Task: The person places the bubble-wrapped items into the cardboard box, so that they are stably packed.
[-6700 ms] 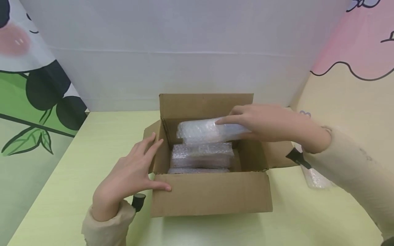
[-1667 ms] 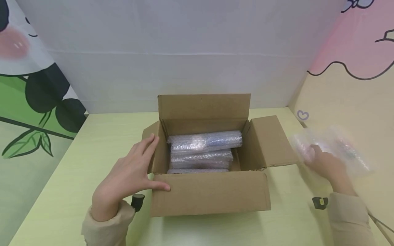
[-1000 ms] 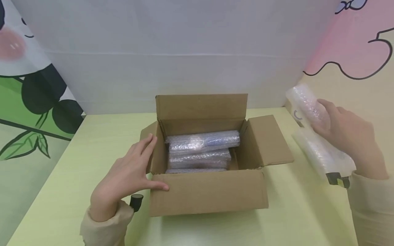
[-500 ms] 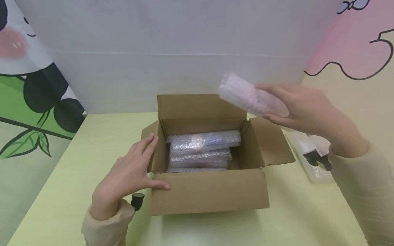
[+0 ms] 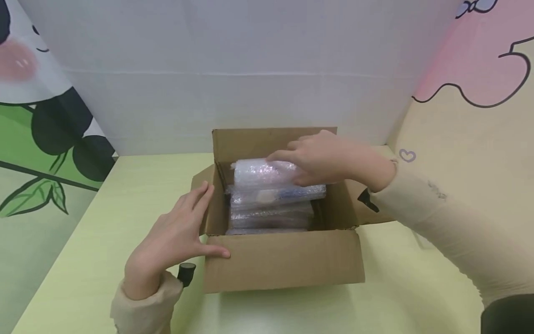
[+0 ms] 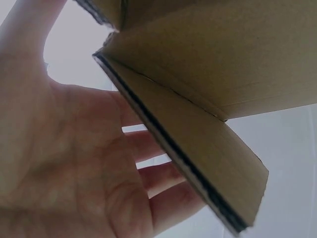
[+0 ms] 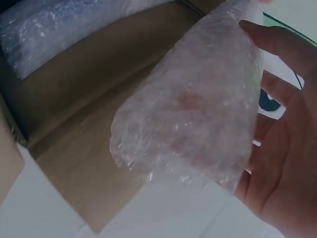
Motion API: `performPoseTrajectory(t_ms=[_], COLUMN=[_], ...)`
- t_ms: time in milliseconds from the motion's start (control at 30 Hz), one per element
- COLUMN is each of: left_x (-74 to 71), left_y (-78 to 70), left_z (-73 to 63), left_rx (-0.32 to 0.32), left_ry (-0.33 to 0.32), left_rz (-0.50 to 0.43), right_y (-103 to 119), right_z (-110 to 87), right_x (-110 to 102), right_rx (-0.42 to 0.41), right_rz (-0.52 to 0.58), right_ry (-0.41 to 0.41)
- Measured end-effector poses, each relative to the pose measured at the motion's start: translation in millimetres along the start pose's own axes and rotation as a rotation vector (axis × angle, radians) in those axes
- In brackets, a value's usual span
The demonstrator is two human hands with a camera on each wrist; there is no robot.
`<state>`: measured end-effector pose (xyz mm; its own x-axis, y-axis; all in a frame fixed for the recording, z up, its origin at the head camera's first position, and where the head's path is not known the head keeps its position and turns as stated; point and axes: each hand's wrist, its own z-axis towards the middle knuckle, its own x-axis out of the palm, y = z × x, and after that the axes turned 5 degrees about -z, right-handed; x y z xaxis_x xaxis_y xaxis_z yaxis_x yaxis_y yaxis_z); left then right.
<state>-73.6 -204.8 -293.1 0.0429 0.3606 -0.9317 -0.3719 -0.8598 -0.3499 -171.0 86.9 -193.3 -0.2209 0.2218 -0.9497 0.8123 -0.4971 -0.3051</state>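
An open cardboard box (image 5: 288,264) stands mid-table with its flaps folded out. My left hand (image 5: 171,236) rests at its left corner, thumb on the front flap. In the left wrist view its fairly straight fingers (image 6: 168,178) lie behind the side flap (image 6: 183,134). Over the back of the box my right hand (image 5: 323,157) holds a bubble-wrapped package (image 5: 256,172) between thumb and fingers. In the right wrist view that wrapped package (image 7: 188,104) looks tilted, with something faintly pinkish inside. Several other bubble-wrapped packages (image 5: 271,215) lie stacked in the box.
A pale table (image 5: 146,185) extends around the box, with a white backdrop (image 5: 250,102) behind. The right forearm hides most of the right flap. A sliver of clear wrap (image 5: 423,241) shows beneath the sleeve at the right.
A package now lies in the box where my right hand held it. That hand has since gone right, picked up another wrapped package and brought it over the box. My left hand stays put.
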Motion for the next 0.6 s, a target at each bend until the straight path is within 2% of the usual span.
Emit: performPoseTrajectory(t_ms=[167,333,500,600], left_x=[1.5,3.0,4.8,5.1], left_y=[0.0,1.1,2.7,3.4], left_z=[-0.7,-1.5,-1.3,-1.7], left_rx=[0.004,0.011,0.012,0.016], left_ry=[-0.004,-0.015,-0.014,-0.016], left_rz=[-0.001,0.003,0.000,-0.004], right_y=[7.7,11.7,15.0,17.1], right_z=[23.4,40.1,48.6,49.5], right_x=[8.8,24.0,39.3,44.3], right_rx=[-0.013,-0.016,-0.002,0.015], right_rz=[-0.009,-0.037,-0.038,-0.042], right_ry=[0.093,0.151,0.199,0.194])
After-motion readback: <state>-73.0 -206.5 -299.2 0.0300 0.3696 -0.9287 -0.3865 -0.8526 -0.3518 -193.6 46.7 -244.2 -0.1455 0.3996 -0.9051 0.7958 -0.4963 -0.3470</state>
